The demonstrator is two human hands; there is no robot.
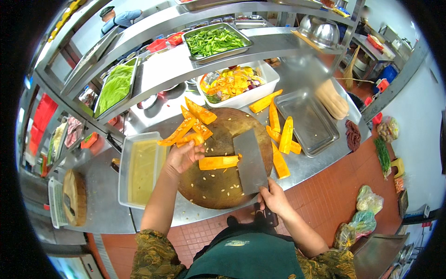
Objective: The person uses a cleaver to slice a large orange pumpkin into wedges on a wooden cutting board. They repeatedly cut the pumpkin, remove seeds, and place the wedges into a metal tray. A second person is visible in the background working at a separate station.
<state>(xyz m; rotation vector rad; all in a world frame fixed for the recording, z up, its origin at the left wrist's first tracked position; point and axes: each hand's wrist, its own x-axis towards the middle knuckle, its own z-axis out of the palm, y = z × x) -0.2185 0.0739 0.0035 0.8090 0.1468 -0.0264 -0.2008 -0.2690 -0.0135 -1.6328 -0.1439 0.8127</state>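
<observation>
My right hand grips the handle of a wide cleaver, whose blade lies over the right part of a round wooden chopping board. One trimmed wedge of orange pumpkin rests on the board, its right end at the blade. My left hand is at the board's left side, fingers loosely curled and apart, beside the lowest of several seedy pumpkin wedges. Whether the fingertips touch that wedge is hard to see. Pale seeds are scattered over the board. More cleaned pumpkin wedges lie to its right.
Left of the board stands a plastic tub of yellowish liquid. Behind are a white bin of peelings and a shelf with a tray of cut greens. A metal tray and a whole tan squash sit at right.
</observation>
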